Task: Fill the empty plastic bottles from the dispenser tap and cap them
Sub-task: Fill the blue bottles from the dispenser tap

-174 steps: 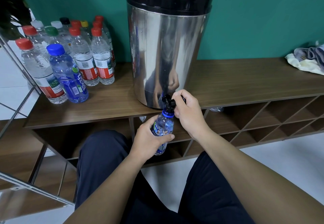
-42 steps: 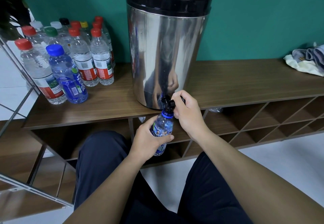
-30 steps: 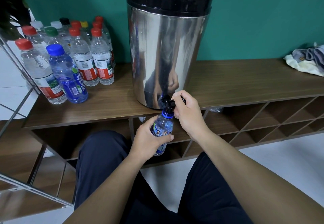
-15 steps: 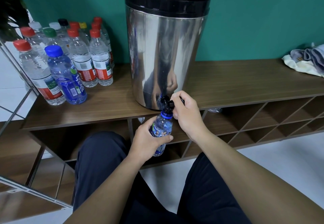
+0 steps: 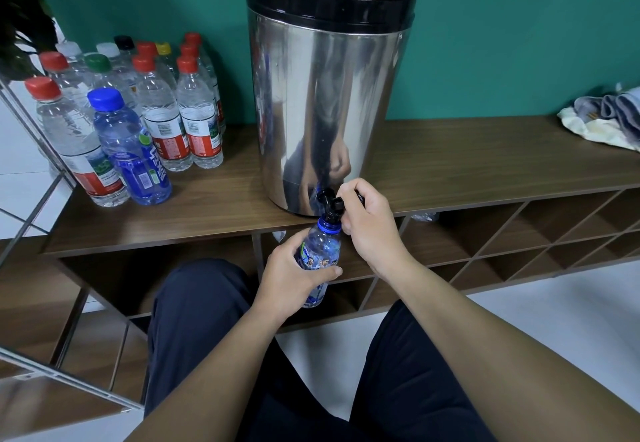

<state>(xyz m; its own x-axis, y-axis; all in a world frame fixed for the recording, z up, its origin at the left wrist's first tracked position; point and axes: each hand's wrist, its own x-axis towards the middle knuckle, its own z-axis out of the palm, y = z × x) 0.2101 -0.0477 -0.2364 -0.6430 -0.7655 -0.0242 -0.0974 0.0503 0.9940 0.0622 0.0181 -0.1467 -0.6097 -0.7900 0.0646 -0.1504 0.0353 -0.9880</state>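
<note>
A steel dispenser (image 5: 325,102) with a black lid stands on the wooden shelf top (image 5: 467,161). Its black tap (image 5: 330,204) juts over the front edge. My left hand (image 5: 294,277) grips a small blue-tinted bottle (image 5: 320,251), uncapped, with its blue neck right under the spout. My right hand (image 5: 367,223) curls round the tap's lever. The bottle's lower half is hidden by my fingers, so I cannot tell the water level.
Several capped bottles (image 5: 162,112) with red, green, white, yellow and black caps cluster at the shelf's left end, a blue one (image 5: 130,150) in front. Crumpled cloths (image 5: 609,119) lie far right. Open cubbies (image 5: 519,233) run below. My dark-trousered knees fill the foreground.
Both hands, the bottle and the tap keep the same pose throughout. Only the view shifts slightly.
</note>
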